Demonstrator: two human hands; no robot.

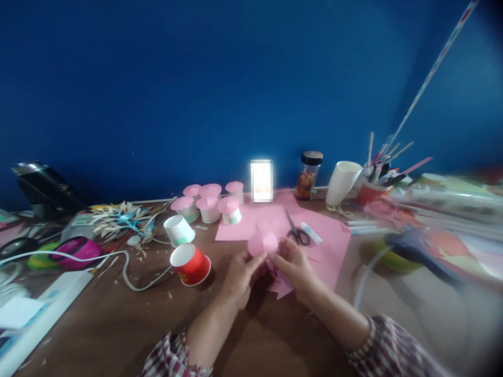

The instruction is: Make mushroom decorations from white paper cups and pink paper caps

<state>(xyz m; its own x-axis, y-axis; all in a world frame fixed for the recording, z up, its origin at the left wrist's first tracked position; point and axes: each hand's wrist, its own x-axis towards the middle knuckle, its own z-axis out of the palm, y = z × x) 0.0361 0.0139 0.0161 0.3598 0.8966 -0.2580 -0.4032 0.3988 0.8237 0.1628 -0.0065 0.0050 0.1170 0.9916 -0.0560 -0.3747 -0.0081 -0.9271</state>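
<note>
A pink paper cut-out with rounded lobes [260, 243] is held up in front of me, slightly blurred. My left hand [240, 275] pinches its lower left edge. From the other side, the thumb and fingers of my right hand [294, 264] grip its lower right edge. Pink paper sheets [328, 246] lie behind and below the hands, with jagged scraps [281, 285] just under the cut-out. Dark-handled scissors [298, 233] rest on the sheets beyond my right hand. Left of my left hand stand a red paper cup [191, 266] and a white paper cup [179, 230].
Several small cups topped with pink paper discs [210, 201] stand at the back. Behind the sheets are a black-lidded jar [309, 175], a white tumbler [342, 183] and a pen cup [371, 192]. A white cable [129, 280] crosses the left; a glue gun-like blue tool [422, 248] lies right.
</note>
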